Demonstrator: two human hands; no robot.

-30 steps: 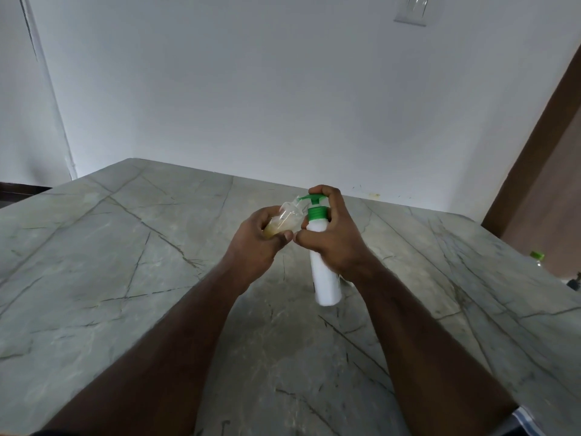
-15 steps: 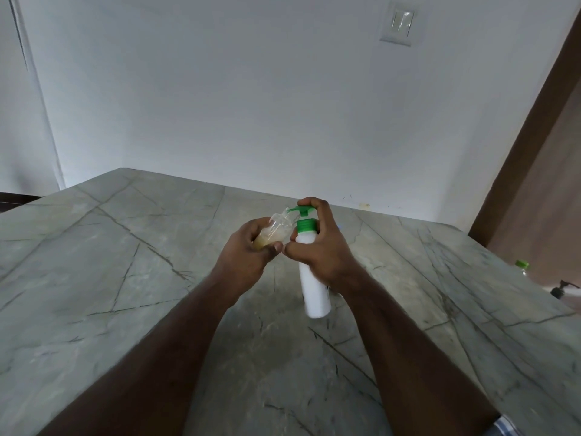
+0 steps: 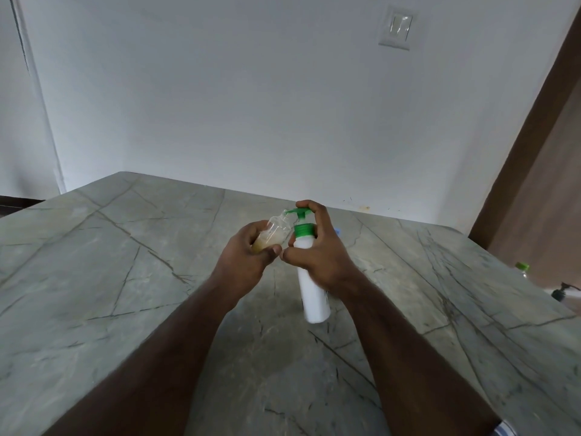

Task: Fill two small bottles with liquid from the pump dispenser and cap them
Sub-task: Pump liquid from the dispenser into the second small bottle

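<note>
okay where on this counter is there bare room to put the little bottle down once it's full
Bare stone lies left of the left hand, out to the counter edge, and in front between the forearms. Right of the right hand is bare too. It is crowded at the middle, where the small bottle meets the pump dispenser.

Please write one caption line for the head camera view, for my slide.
Left hand tilts a small clear bottle to the green nozzle while right hand works the white pump dispenser.
</note>
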